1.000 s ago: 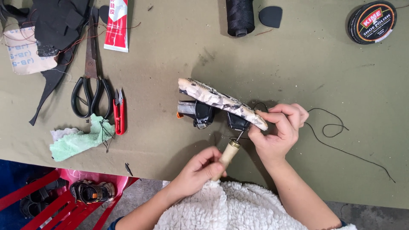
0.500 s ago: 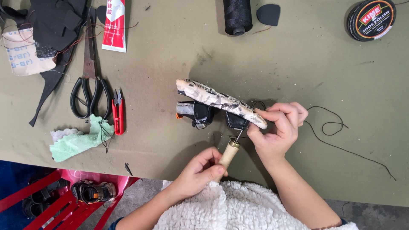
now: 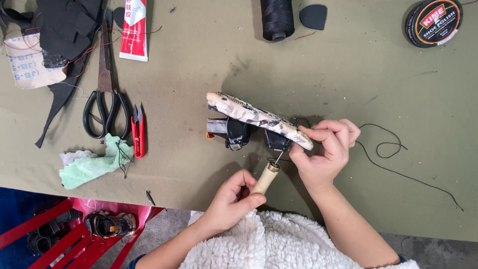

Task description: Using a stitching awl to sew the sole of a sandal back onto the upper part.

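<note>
I see a sandal point(image 3: 259, 122) held on edge just above the olive table cover point(image 3: 199, 65), roughly mid-table and slightly toward the near edge. Its sole is mottled grey and white, with black straps hanging below and a small orange tab at the left strap. My right hand point(image 3: 323, 149) has its fingers clamped on the sandal's right end. My left hand point(image 3: 231, 199) has its fingers closed around the pale wooden handle of an awl point(image 3: 265, 178), whose thin metal tip meets the strap by the right thumb. Black thread point(image 3: 398, 164) trails from the sandal across the cover to the right.

The near table edge runs just below both hands, with a fleecy white garment point(image 3: 269, 239) under the wrists. There is open cover left, right and beyond the sandal.

Further out, 1 red-and-white glue tube point(image 3: 134, 30) lies upright at the far left, 1 round black tin with a red label point(image 3: 433, 22) sits at the far right corner, and a black thread spool point(image 3: 277, 19) stands at the far edge beside a small black patch point(image 3: 313, 16). Black-handled scissors point(image 3: 103, 94), red snips point(image 3: 138, 132) and a green rag point(image 3: 94, 162) lie to the left.
</note>
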